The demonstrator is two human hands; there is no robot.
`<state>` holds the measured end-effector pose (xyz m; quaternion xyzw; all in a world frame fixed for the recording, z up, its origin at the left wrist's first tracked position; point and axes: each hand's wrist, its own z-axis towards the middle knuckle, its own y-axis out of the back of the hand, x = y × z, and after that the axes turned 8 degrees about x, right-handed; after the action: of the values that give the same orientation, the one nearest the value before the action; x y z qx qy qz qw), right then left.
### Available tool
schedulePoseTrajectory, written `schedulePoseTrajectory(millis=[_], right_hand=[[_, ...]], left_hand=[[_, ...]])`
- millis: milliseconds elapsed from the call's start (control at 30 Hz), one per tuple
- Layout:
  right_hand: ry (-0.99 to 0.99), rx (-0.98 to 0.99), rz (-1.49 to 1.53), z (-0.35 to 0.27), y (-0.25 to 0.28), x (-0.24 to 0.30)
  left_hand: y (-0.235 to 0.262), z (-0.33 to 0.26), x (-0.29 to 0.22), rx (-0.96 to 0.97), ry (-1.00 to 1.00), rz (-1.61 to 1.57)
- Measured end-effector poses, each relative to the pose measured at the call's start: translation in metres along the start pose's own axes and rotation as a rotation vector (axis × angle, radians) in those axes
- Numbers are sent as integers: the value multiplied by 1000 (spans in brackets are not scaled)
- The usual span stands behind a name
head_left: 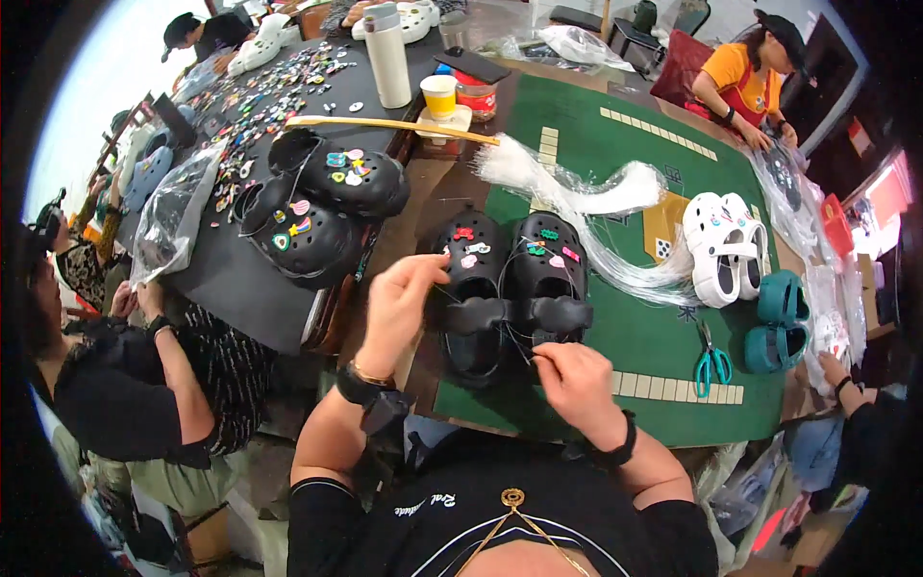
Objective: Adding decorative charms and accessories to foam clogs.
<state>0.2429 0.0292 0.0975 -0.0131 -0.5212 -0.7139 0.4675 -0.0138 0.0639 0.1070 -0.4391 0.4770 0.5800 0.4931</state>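
Note:
Two black clogs [548, 266] stand side by side on the green mat in front of me, straps across their heels and small colourful charms on their toes. My left hand [402, 306] is pinched closed at the outer side of the left clog; what its fingertips hold is too small to make out. By the heel of the right clog, my right hand [579, 383] has its fingers pressed together on a thin clear strand that shows between and around the clogs. Beyond them lies a bundle of long clear plastic strands [601, 197].
Another pair of charm-decorated black clogs [370, 183] sits on the dark table at left, near scattered charms [255, 115]. White clogs [711, 245], teal clogs [777, 346] and teal-handled scissors [712, 365] lie at right. A tumbler [386, 58] and yellow cup [439, 96] stand behind. Other people work around.

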Motion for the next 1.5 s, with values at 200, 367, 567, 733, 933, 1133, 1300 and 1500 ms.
schedulePoseTrajectory(millis=[200,367,567,733,933,1133,1300,1500], right_hand=[[-72,-32,-382,-20,54,-28],[9,-32,-104,-30,54,-17],[279,191,-15,-32,31,2],[346,268,-16,-32,16,-3],[376,213,-68,-8,13,-22],[369,175,-114,4,13,-31],[300,68,-34,3,15,-27],[-34,-225,217,25,24,-26]], left_hand=[[6,11,-5,-7,27,-290],[-29,20,-26,218,27,-70],[-57,34,-28,335,-52,210],[-67,43,-43,462,74,397],[-71,60,-26,638,91,383],[-83,70,-27,715,92,387],[-88,62,-25,576,-40,267],[-90,43,-32,451,-131,195]])
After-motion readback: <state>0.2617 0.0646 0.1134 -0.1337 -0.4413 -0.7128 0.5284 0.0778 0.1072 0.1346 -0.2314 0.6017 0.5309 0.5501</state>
